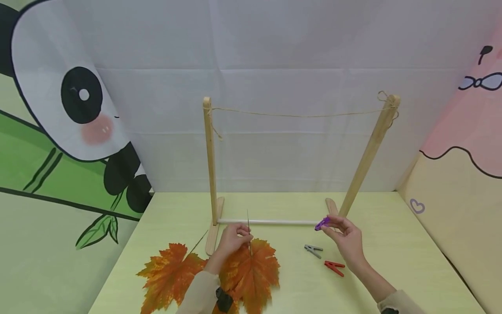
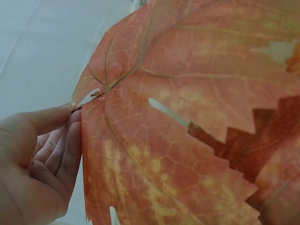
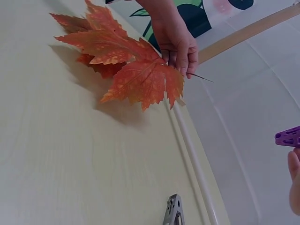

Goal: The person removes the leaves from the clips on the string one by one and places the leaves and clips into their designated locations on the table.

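My left hand (image 1: pixel 236 237) pinches the thin dark stem of an orange maple leaf (image 1: pixel 255 270) between thumb and fingers. In the left wrist view the leaf (image 2: pixel 187 56) fills most of the picture, its stem base at the fingertips of the left hand (image 2: pixel 51 159). Raised over the table to the right, my right hand (image 1: pixel 348 240) holds a purple clothespin (image 1: pixel 322 223) by thumb and fingers. Only the purple clothespin (image 3: pixel 288 137) and part of that hand show at the edge of the right wrist view. A second maple leaf (image 1: pixel 172 274) lies on the table at the left.
A grey clothespin (image 1: pixel 313 250) and a red clothespin (image 1: pixel 334 268) lie below the right hand. Behind the hands, two wooden posts (image 1: pixel 209 161) carry a slack string (image 1: pixel 290 116). A white rod (image 1: pixel 274 222) joins their feet low down. White cloth (image 1: pixel 274 161) hangs behind the table.
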Motion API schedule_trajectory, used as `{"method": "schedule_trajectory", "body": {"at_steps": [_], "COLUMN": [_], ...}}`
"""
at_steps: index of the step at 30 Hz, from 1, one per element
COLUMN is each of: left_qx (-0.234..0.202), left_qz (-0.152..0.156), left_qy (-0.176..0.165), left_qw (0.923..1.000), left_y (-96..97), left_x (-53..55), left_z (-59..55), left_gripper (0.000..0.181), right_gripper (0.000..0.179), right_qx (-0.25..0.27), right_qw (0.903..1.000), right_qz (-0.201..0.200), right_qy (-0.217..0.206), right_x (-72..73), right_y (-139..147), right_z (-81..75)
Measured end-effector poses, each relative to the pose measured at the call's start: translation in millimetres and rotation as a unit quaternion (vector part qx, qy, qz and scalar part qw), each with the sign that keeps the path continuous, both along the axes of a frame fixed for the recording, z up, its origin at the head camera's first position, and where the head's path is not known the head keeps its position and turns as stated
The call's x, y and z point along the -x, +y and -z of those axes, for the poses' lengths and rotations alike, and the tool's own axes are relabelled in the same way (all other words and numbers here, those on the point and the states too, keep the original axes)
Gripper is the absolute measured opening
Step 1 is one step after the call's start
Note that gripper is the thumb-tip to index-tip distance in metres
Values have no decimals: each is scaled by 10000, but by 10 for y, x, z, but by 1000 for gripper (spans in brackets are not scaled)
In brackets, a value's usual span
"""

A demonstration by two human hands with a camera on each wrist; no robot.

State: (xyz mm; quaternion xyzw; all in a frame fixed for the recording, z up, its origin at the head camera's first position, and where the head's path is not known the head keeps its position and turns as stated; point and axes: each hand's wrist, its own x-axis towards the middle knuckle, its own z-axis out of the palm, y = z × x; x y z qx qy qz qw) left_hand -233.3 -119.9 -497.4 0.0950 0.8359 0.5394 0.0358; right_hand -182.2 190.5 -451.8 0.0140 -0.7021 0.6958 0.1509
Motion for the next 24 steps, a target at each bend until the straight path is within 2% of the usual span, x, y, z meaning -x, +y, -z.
{"method": "schedule_trajectory", "body": {"at_steps": [7, 14, 16, 24], "left_qx": [-406, -313, -321, -645], "left_qz": [-69, -730, -838, -816], "left_qy": [-568, -934, -1014, -1148], "left_qw": [9975, 9925, 9908, 9879], "left_y": [-28, -40, -46, -95], "left_x": [-53, -97, -110, -125], "left_z": [105, 172, 187, 325], "left_gripper": [15, 16, 16, 20], "right_gripper": [35, 34, 35, 36], "right_qx": [-48, -265, -325, -217], "right_qw": [9996, 9977, 9967, 9965], "right_qz": [90, 227, 251, 216], "right_qy": [-251, -585, -702, -783], "right_x": [-47, -108, -125, -154], "right_y": [-25, -62, -67, -96], "right_z": [144, 316, 364, 475]}}
